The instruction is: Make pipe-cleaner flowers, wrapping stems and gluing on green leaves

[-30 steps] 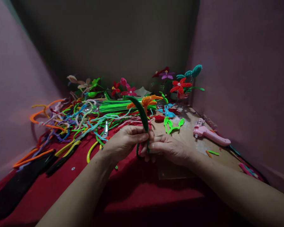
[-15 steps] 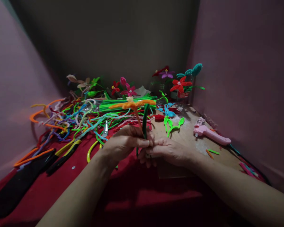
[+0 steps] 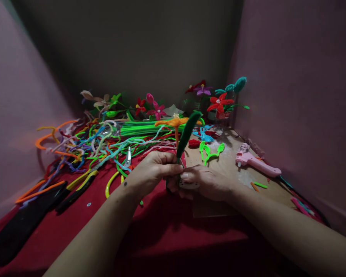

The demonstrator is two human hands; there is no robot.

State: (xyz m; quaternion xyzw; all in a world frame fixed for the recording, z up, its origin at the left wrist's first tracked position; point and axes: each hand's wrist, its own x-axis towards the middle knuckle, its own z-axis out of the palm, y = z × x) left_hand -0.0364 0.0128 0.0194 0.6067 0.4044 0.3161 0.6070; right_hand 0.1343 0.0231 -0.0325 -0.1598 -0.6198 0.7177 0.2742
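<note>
Flower (image 3: 175, 122), orange, stood upright beside a dark green leaf (image 3: 188, 135), both rising above the left hand (image 3: 152, 171), which pinched them low down. Just beside it, the right hand (image 3: 210, 181) grasped a pale object (image 3: 190, 185), partly hidden.

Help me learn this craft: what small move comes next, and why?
Probably have the left hand pinch tighter on the long, fuzzy dark-green leaf and the thin orange stem of the fuzzy orange flower: both run down to that hand, but the leaf leans right while the stem stands nearly upright.
</note>
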